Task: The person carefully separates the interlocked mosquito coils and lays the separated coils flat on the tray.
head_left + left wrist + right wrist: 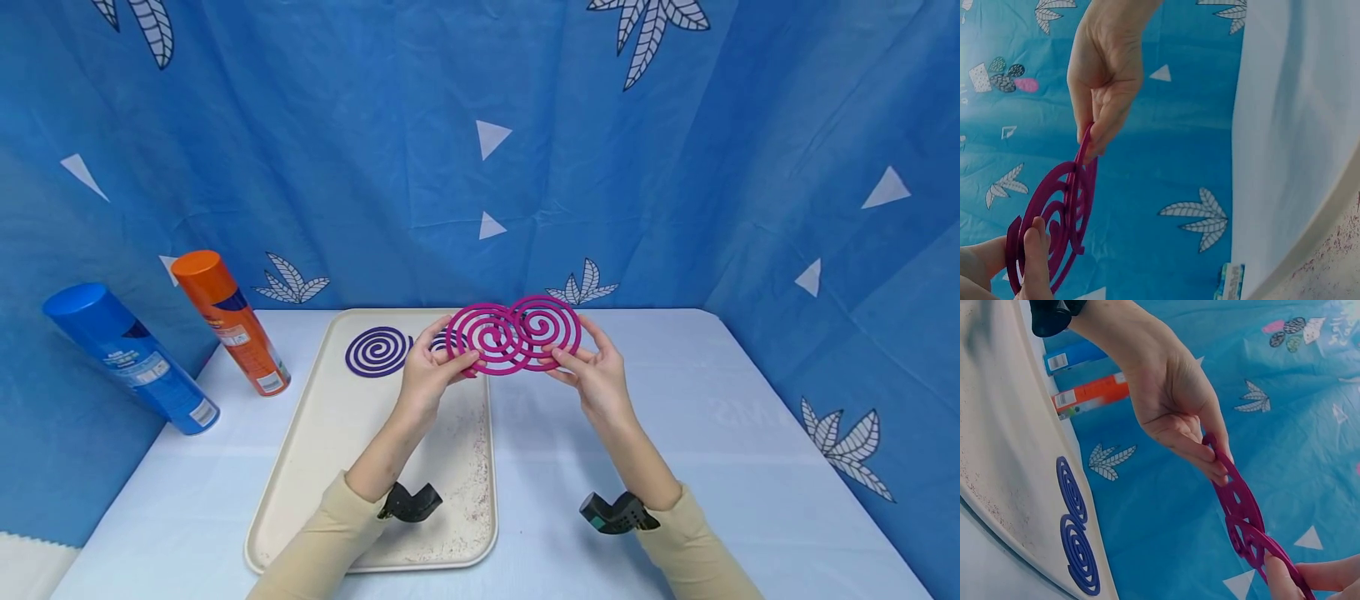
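Two magenta mosquito coils, the left one [491, 337] and the right one [538, 327], are held up side by side with their edges overlapping. My left hand [427, 371] pinches the left coil at its outer edge, thumb in front. At the opposite side, my right hand [600, 379] grips the right coil between thumb and fingers. Both wrist views show the pair nearly edge-on, stretched between the hands. Below and behind, a dark purple mosquito coil [377, 351] lies on the beige tray [360, 492]. Another purple coil [1080, 556] lies beside it, partly hidden by my left hand in the head view.
Left of the tray stand an orange spray can [236, 333] and a blue spray can [138, 367]. A blue patterned curtain [420, 150] closes off the back and sides of the white table [675, 450]. Reddish crumbs speckle the tray's right side.
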The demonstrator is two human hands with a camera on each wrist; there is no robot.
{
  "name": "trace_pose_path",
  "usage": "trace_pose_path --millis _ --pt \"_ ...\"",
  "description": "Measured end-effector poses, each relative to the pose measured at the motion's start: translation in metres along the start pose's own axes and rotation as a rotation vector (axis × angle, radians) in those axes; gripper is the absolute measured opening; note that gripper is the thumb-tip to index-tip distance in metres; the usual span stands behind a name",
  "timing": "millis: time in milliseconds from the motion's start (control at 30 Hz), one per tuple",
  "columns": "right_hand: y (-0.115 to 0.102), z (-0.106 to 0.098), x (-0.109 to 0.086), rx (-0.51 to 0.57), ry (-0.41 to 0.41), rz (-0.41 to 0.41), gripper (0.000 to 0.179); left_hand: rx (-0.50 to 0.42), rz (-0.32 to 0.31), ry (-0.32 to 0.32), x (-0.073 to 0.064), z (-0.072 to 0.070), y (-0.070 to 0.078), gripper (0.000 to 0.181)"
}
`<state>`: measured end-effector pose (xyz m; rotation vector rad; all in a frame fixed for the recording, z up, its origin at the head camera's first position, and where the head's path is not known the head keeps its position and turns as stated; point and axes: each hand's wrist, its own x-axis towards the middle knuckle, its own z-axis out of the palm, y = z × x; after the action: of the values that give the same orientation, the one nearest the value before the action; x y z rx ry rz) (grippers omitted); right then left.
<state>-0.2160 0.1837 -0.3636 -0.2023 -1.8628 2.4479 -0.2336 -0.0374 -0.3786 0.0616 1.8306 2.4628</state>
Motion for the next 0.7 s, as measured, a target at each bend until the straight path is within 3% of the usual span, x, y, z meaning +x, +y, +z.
trace_pose_path --millis 167,333,467,700 --pt "-0.007 -0.002 0.0 -0.064 -0.045 0.027 0.065 0.044 -0.006 -0.027 0.003 -0.008 0.007 0.061" --pt "-0.019 -0.011 0.001 -0.089 -0.163 0.033 0.067 0.063 -0.03 -0.098 0.006 -0.018 0.016 0.059" --pt "-0.024 -0.017 0.001 -0.122 -0.226 0.025 0.068 0.08 -0.053 -0.113 0.008 -0.022 0.019 0.061" --pt "-0.019 -0.013 0.002 -0.062 -0.122 0.022 0.069 0.026 -0.026 -0.013 0.005 -0.012 0.011 0.064"
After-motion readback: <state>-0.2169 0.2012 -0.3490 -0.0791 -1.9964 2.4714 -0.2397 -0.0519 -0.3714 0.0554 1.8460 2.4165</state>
